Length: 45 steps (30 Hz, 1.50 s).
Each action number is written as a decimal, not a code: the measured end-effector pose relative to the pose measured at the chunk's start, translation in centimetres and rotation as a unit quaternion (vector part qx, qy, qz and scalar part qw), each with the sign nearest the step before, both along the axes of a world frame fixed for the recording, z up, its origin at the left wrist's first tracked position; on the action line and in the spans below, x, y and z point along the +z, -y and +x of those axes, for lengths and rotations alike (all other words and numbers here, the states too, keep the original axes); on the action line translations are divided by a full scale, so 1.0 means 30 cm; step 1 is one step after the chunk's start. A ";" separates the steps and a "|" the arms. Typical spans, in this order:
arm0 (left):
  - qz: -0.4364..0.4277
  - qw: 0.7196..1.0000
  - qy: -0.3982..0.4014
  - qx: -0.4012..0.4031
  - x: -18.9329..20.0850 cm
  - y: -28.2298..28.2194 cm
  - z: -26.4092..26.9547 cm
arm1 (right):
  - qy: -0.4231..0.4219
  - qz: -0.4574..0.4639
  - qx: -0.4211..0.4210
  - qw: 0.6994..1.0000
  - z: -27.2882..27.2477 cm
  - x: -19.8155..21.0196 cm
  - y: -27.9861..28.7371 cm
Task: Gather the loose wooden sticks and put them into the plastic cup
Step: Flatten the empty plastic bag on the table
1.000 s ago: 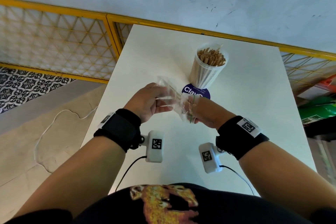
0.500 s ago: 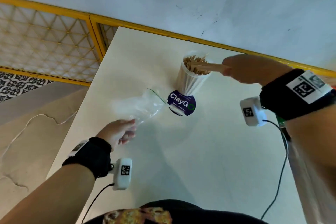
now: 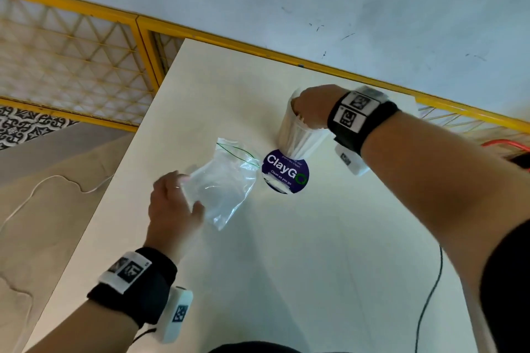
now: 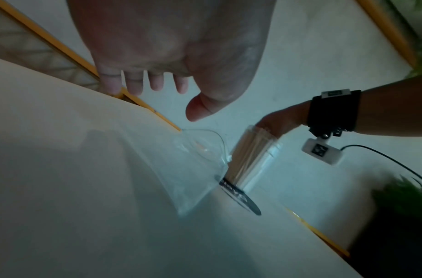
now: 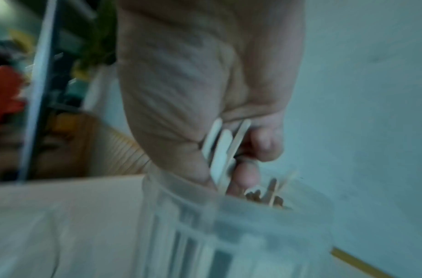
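A clear plastic cup point(image 3: 295, 137) packed with upright wooden sticks stands at the far middle of the white table point(image 3: 315, 252). My right hand point(image 3: 304, 112) is on top of its mouth. In the right wrist view the right hand point(image 5: 241, 156) grips a few wooden sticks point(image 5: 219, 150), their lower ends inside the cup point(image 5: 229, 225). An empty clear zip bag point(image 3: 226, 183) lies left of the cup. My left hand point(image 3: 183, 195) hovers at the bag's near-left corner with its fingers point(image 4: 155, 82) loose and straight, holding nothing.
A round purple "ClayGo" sticker point(image 3: 285, 172) lies on the table in front of the cup. A yellow railing point(image 3: 143, 46) runs along the table's far edge. A black cable point(image 3: 430, 295) trails over the near right of the table.
My right hand carried the sticks from the bag to the cup and now lowers them into its mouth. My left hand let go of the bag, which lies on the table.
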<state>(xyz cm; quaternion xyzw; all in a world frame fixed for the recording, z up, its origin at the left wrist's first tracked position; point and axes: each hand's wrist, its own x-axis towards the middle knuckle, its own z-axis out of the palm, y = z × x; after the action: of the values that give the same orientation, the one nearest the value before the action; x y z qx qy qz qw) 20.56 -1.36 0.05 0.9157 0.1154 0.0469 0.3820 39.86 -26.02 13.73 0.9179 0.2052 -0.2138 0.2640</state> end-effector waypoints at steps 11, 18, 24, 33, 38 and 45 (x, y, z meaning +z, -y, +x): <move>0.112 0.977 -0.150 -0.101 -0.129 0.056 -0.025 | 0.089 0.326 -0.072 0.938 -0.201 -0.176 0.155; 0.193 0.947 -0.207 -0.153 -0.176 0.058 -0.030 | 0.171 0.305 -0.199 0.916 -0.122 -0.164 0.199; 0.204 0.937 -0.232 -0.165 -0.167 0.062 -0.024 | 0.165 0.259 -0.152 0.940 -0.121 -0.198 0.196; 0.189 0.937 -0.239 -0.173 -0.160 0.069 -0.020 | 0.133 0.250 -0.034 0.958 -0.144 -0.177 0.120; 0.208 0.920 -0.258 -0.210 -0.131 0.061 -0.017 | 0.320 0.392 -0.027 0.862 -0.221 -0.177 0.049; 0.265 0.862 -0.230 -0.367 -0.137 0.021 -0.110 | -0.032 0.444 -0.292 0.846 -0.392 -0.370 -0.169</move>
<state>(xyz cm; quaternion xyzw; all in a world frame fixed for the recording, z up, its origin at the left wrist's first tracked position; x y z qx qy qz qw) 17.26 -1.99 -4.07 0.9432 -0.1610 -0.2801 0.0771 28.11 -20.96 2.64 0.9473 0.0093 -0.1959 -0.2534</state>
